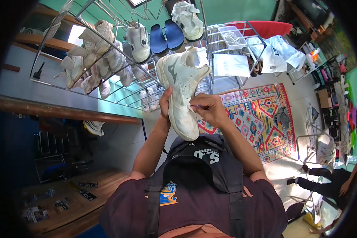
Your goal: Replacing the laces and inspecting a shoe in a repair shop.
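A white high-top sports shoe (177, 79) with a grey side emblem is held upright in front of me, toe pointing down toward my body. My left hand (165, 101) is closed round its left side along the sole. At the shoe's right side, my right hand (206, 107) pinches at the lacing area, seemingly on a small white lace or strip, partly hidden by the fingers. A black bag (192, 144) hangs on my chest below the shoe.
Metal racks (131, 95) hold white shoes (73, 69) and blue slides (158, 39) ahead. White packages (231, 65) lie on the right rack. A patterned rug (250, 123) covers floor beyond my right arm. Another person (325, 182) is at the lower right; a wooden surface (67, 194) at lower left.
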A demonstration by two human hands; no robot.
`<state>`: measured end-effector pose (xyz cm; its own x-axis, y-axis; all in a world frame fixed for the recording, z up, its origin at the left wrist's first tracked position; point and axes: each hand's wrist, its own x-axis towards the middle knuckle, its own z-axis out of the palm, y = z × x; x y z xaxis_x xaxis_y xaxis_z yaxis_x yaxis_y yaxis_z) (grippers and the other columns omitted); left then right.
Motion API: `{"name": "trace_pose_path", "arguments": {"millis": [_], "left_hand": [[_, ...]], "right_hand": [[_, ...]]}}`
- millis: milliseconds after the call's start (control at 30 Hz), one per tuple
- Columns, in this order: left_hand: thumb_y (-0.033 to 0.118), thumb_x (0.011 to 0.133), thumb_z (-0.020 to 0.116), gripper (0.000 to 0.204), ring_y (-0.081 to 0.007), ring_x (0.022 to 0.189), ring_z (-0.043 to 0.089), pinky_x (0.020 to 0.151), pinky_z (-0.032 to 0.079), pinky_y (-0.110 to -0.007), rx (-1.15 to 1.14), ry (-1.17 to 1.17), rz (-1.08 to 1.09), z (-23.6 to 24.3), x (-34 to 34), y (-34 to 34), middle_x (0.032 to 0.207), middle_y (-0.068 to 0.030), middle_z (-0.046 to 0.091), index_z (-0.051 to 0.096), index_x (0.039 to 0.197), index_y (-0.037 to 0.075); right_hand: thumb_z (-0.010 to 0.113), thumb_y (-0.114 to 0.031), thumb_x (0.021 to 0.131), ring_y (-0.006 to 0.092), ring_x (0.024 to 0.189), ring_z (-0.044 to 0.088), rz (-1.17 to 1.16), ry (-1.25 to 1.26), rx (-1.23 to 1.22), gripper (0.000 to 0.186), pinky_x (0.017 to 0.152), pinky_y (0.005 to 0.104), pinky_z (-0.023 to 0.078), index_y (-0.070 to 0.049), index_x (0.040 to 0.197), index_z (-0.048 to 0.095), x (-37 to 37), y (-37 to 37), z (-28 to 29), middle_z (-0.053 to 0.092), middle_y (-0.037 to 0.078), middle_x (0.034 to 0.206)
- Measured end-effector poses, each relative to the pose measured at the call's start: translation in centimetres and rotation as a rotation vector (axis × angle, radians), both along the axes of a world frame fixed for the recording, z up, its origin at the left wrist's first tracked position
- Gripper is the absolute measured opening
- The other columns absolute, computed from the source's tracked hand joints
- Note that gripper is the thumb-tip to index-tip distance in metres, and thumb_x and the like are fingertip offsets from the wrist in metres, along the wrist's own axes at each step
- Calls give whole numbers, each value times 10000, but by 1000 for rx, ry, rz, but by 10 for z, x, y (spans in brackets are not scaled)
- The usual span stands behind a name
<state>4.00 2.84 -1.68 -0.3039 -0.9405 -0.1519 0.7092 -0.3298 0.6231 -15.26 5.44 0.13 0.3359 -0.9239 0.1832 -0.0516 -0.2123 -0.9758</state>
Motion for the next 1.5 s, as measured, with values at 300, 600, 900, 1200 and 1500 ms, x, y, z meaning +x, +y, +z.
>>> {"name": "trace_pose_path", "arguments": {"millis": [300,600,900,1200,1500], "left_hand": [[432,976,521,616,-293,1077,680,961,551,-423,27,-54,174,-8,-12,15,1246,-187,653,484,1388,-24],[409,971,535,613,-287,1126,661,992,531,-437,7,-66,245,-17,-17,34,1292,-173,634,463,1418,-4],[503,987,469,648,-300,1095,665,951,545,-441,36,57,193,-12,-34,36,1266,-174,639,473,1409,10],[490,987,497,670,-309,1177,624,1012,509,-475,29,110,270,-6,5,37,1360,-181,580,416,1468,31],[465,996,468,662,-299,1150,637,997,521,-457,-34,159,221,-18,77,39,1327,-180,601,408,1466,2]], "right_hand": [[655,-72,856,251,621,578,-119,55,-173,91,574,348,444,16,843,637,-12,-9,-14,597,134,794],[661,-34,841,279,751,629,-236,58,-145,86,699,380,502,21,907,652,-30,-7,-16,653,154,863],[696,65,776,304,892,631,54,-56,-299,352,812,392,501,-15,1118,679,-19,-10,-20,675,137,969],[594,101,759,426,716,597,-445,305,-56,513,708,495,480,36,1261,511,-16,-25,-67,584,190,703],[676,33,860,231,868,621,-149,135,-395,313,758,337,496,-47,1163,680,59,-3,14,653,98,983]]}}
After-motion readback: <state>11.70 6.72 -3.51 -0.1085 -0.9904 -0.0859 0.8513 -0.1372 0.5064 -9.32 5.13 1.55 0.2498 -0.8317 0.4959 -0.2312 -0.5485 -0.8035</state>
